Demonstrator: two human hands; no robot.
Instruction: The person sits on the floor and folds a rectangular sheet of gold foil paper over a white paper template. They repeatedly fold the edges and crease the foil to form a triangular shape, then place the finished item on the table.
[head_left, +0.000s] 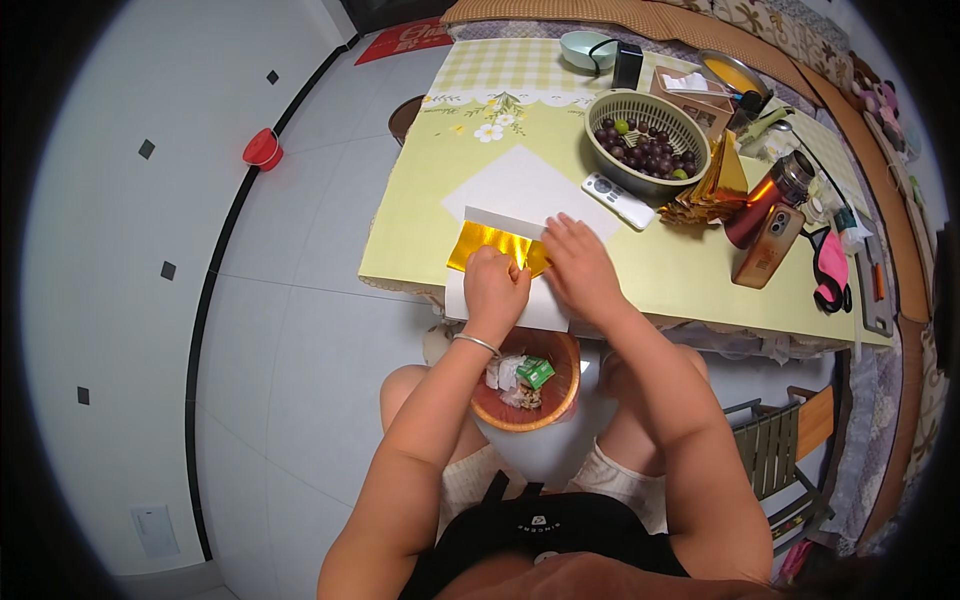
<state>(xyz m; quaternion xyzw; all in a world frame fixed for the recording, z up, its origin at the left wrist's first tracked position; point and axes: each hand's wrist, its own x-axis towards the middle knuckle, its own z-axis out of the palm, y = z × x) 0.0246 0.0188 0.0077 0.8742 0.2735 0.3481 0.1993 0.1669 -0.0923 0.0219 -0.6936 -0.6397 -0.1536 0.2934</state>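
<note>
A sheet of shiny gold foil paper with a white border lies at the table's near edge, its lower part hanging over the edge. My left hand, with a bangle on the wrist, is closed with curled fingers on the foil's near side, thumb and fingertips pinching at it. My right hand rests at the sheet's right end, its fingers stretched out flat and slightly blurred. Beneath the foil, and reaching farther back, lies a white sheet of paper. A folded stack of gold paper stands to the right.
Beyond the papers are a basket of grapes, a white remote control, a red thermos and a propped phone. A pink-and-black eye mask lies far right. Below the table edge stands a waste bin with litter; a folding chair is at right.
</note>
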